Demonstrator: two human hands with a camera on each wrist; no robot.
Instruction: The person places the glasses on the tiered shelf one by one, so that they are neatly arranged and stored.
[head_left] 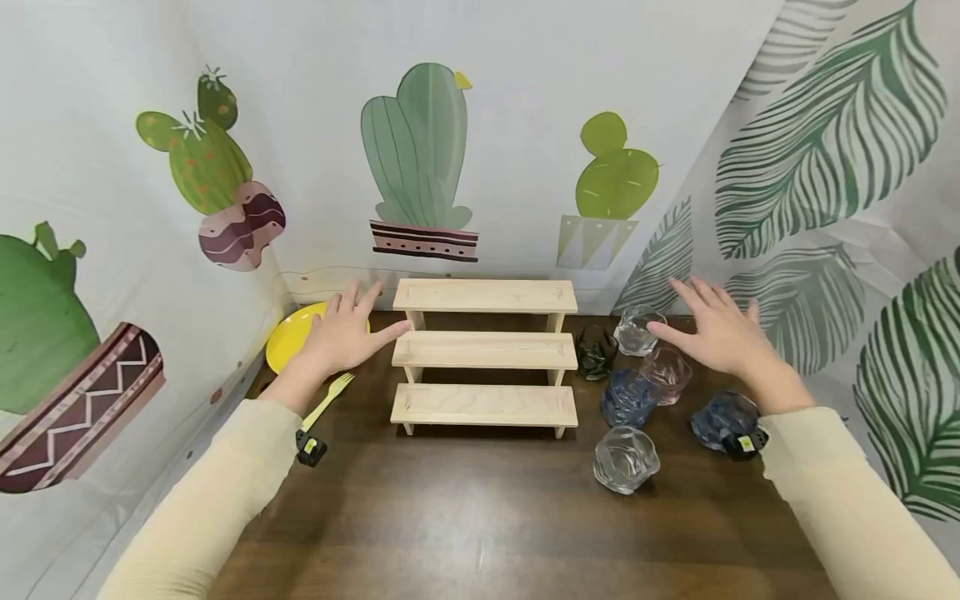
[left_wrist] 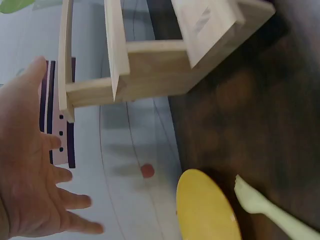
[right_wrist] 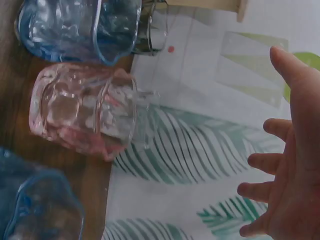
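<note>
the dark wooden worktop [head_left: 450, 517] is spreading wide, and a pale three-tier wooden stand [head_left: 484, 350] is standing at the middle of its back edge, steps facing the front edge. here the left hand [head_left: 341, 333] is hovering between the stand and the back left corner, fingers splaying, grip released; the right hand [head_left: 723, 329] is hovering toward the back right corner, fingers fanning out, grip released too. a yellow plate [head_left: 288, 337] is resting in the back left corner, partly hidden by the left hand. right of the stand, six glass tumblers are standing: a clear tumbler [head_left: 626, 460] nearest the front edge, a blue tumbler [head_left: 628, 400] behind it, another blue tumbler [head_left: 723, 417] nearest the right edge, a pink tumbler [head_left: 670, 375], a dark tumbler [head_left: 596, 354] just beside the stand, a second clear tumbler [head_left: 637, 333] nearest the back edge. a pale yellow-green fork [head_left: 327, 402] is lying near the plate.
</note>
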